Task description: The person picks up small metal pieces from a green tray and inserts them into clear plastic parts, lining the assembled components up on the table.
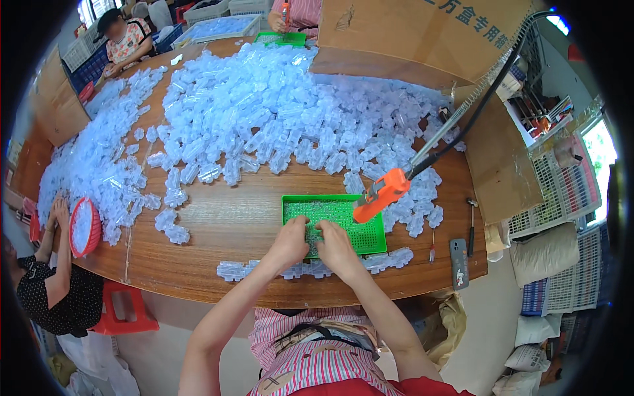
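Left hand (292, 239) and right hand (335, 246), fingers curled, whether gripping I cannot tell, seem to be picking small grey metal pieces (313, 233) inside the green rectangular plastic tray (323, 197), likely calling next for a fine pinch.

Whether the left hand (292, 239) and right hand (337, 247) hold anything is hidden; the bits (313, 233) in the green tray (374, 237) are too small to tell. The top edge cuts off the cardboard box (409, 36).
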Available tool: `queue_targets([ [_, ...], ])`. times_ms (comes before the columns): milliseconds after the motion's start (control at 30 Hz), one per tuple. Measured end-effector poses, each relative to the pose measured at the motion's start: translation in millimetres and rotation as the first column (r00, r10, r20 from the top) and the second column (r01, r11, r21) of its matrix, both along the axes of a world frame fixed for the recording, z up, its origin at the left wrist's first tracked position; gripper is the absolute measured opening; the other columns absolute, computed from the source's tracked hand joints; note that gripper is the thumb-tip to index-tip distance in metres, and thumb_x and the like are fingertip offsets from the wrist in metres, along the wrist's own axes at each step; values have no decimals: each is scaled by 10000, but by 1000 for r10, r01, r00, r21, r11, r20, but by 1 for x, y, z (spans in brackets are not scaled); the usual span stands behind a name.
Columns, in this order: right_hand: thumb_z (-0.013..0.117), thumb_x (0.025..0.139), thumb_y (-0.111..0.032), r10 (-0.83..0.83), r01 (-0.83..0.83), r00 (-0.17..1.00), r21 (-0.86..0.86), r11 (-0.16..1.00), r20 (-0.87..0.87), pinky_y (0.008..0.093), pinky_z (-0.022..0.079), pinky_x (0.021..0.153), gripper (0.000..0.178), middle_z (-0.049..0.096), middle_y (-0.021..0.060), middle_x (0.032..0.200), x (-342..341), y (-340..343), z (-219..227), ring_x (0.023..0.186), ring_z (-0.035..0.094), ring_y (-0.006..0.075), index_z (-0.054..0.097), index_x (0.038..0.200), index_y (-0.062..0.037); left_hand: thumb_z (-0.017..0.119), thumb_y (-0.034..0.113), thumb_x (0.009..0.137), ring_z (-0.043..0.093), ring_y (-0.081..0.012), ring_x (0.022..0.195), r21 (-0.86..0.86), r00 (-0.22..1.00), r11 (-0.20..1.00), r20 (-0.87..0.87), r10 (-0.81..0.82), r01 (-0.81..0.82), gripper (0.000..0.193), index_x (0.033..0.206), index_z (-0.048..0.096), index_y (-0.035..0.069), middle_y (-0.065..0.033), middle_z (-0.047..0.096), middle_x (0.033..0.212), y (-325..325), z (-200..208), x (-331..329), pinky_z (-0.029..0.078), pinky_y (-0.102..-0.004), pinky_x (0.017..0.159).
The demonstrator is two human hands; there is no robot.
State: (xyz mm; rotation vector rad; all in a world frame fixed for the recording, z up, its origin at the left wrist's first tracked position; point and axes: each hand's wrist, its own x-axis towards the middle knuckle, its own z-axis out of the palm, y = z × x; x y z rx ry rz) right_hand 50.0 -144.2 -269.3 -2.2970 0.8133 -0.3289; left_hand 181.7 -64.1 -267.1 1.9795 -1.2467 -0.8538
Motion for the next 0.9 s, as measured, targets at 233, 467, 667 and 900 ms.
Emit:
queue_targets([
  [233,634,796,2,-92,72,929,-69,995,-360,482,541,811,332,573,287,1071,15,3,9,955,633,445,508,1092,87,619,-25,728,604,-449,1031,340,977,939,174,-124,59,408,1125,533,-54,-320,613,1067,-11,11,-1,505,-483,871],
  [467,787,692,-74,57,-67,979,-43,997,-196,462,491,868,557,552,228,1099,1,-17,19,1013,579,410,521,1175,9,549,-70,739,638,-407,941,78,976,996,217,15,-33,376,1113,529,-43,-241,656,956,1,8,12,510,-468,790],
  [667,814,636,-88,476,-491,859,-36,871,-188,425,459,916,573,505,170,1097,6,-39,12,1065,525,360,536,1128,10,583,-35,756,621,-452,906,149,926,989,374,-56,0,306,1042,476,-27,-274,637,905,-10,0,-3,499,-516,762],
  [900,750,729,-70,654,-658,749,3,753,-108,406,461,909,460,529,144,1099,5,-49,14,1058,531,334,552,1140,-12,620,4,747,623,-496,915,131,993,990,116,32,-47,385,1070,421,-66,-331,636,923,-2,-1,12,507,-539,805],
])
